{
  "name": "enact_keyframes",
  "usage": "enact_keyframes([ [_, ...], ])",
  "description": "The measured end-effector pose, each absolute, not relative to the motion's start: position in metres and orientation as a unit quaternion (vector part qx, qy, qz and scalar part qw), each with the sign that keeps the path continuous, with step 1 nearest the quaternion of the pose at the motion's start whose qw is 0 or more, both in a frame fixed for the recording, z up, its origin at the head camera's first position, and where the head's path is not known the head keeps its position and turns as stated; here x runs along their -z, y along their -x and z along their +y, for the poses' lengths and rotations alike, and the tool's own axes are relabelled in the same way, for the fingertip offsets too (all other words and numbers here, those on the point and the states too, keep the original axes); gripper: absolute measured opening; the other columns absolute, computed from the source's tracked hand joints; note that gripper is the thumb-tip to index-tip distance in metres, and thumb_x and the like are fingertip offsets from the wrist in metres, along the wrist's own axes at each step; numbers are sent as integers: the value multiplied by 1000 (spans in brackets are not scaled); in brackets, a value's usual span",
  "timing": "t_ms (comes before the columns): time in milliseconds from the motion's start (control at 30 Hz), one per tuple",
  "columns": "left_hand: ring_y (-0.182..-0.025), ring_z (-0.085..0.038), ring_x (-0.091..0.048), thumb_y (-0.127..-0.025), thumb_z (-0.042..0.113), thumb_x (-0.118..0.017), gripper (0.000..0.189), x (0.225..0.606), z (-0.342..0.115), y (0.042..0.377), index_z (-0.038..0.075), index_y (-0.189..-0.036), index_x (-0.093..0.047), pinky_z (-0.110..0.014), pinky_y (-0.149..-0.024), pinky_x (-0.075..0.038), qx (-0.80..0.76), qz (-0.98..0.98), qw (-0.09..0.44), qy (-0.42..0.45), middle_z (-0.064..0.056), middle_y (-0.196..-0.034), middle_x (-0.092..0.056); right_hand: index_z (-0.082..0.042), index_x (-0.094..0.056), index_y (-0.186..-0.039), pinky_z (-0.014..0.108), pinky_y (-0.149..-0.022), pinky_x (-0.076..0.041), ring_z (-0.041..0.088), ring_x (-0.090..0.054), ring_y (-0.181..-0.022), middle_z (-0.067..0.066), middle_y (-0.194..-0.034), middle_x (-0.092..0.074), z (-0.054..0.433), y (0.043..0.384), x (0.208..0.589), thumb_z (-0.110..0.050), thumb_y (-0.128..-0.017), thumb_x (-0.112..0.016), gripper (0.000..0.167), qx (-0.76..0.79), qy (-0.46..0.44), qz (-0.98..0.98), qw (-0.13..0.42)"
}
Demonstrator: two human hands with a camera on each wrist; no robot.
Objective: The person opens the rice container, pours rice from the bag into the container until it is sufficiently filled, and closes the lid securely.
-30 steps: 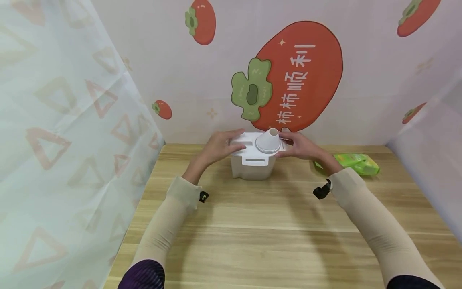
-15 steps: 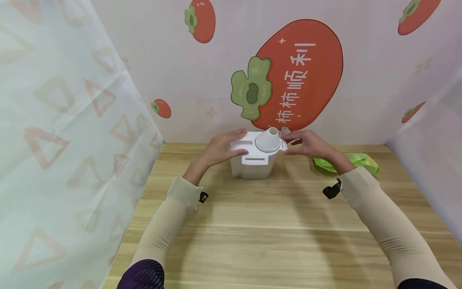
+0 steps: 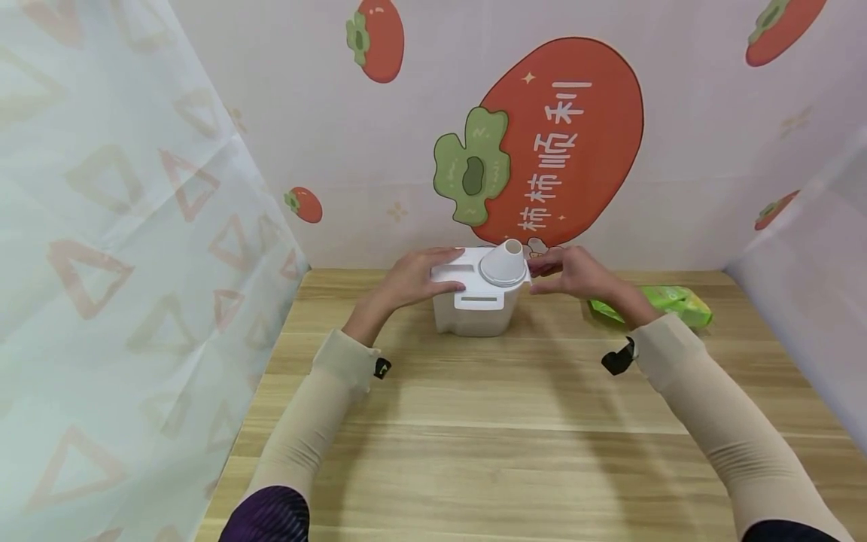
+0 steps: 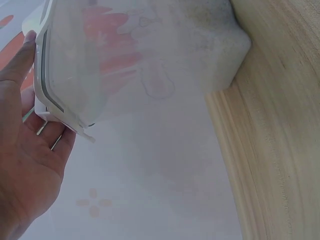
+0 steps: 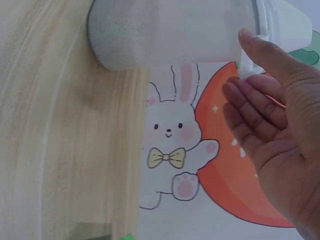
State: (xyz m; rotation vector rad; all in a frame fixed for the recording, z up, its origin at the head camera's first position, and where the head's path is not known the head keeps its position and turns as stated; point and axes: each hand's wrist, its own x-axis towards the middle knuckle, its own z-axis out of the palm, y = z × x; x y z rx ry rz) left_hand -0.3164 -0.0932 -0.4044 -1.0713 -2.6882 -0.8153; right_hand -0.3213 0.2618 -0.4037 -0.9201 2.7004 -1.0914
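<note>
A translucent storage container (image 3: 473, 320) with a white lid (image 3: 467, 278) and a cone-shaped spout (image 3: 504, 263) stands upright on the table, near the back wall. Greyish grains show low inside it in the left wrist view. My left hand (image 3: 412, 278) grips the lid's left end, thumb toward the front and fingers toward the back. At the opposite end, my right hand (image 3: 576, 272) has its thumb on the lid's edge and its fingers curled at a side latch (image 5: 247, 66), which sticks out. The front latch (image 3: 478, 302) also juts outward.
A green plastic packet (image 3: 673, 302) lies on the wooden table (image 3: 474, 436) behind my right forearm. The printed back wall (image 3: 379, 165) rises close behind the container. Side walls bound the left and right.
My right hand has shifted slightly right, from the lid's edge to the side latch, and its fingers have curled more. My left hand and the container have stayed almost in place.
</note>
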Motion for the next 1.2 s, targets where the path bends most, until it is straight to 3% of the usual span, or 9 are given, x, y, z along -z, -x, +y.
enact_keyframes([
  [200, -141, -27, -57, -89, 42, -86, 74, 404, -93, 317, 11, -151, -60, -40, -118, -46, 273, -890, 66, 360, -10, -152, -61, 5, -73, -129, 50, -92, -62, 39, -77, -103, 20, -113, -79, 258, 321, 410, -7, -86, -89, 48, 391, 293, 872, 34],
  [467, -139, -27, -59, -87, 38, -89, 74, 408, -92, 316, 8, -149, -61, -41, -115, -49, 289, -881, 71, 367, -11, -149, -64, 9, -72, -128, 22, -78, -63, 31, -79, -97, 25, -118, -75, 257, 318, 420, 0, -86, -86, 45, 444, 275, 852, 35],
  [800, -140, -28, -59, -88, 35, -89, 73, 406, -95, 316, 7, -150, -61, -41, -116, -47, 301, -880, 66, 360, -12, -150, -63, 6, -76, -124, 22, -76, -63, 8, -78, -91, 25, -114, -77, 252, 324, 426, -3, -84, -89, 42, 482, 262, 835, 36],
  [1200, -142, -27, -57, -89, 36, -88, 74, 406, -93, 318, 8, -151, -59, -39, -118, -46, 297, -879, 62, 368, -11, -151, -61, 6, -74, -126, 17, -75, -61, 1, -73, -93, 24, -116, -76, 249, 322, 435, -6, -84, -90, 46, 496, 215, 841, 13],
])
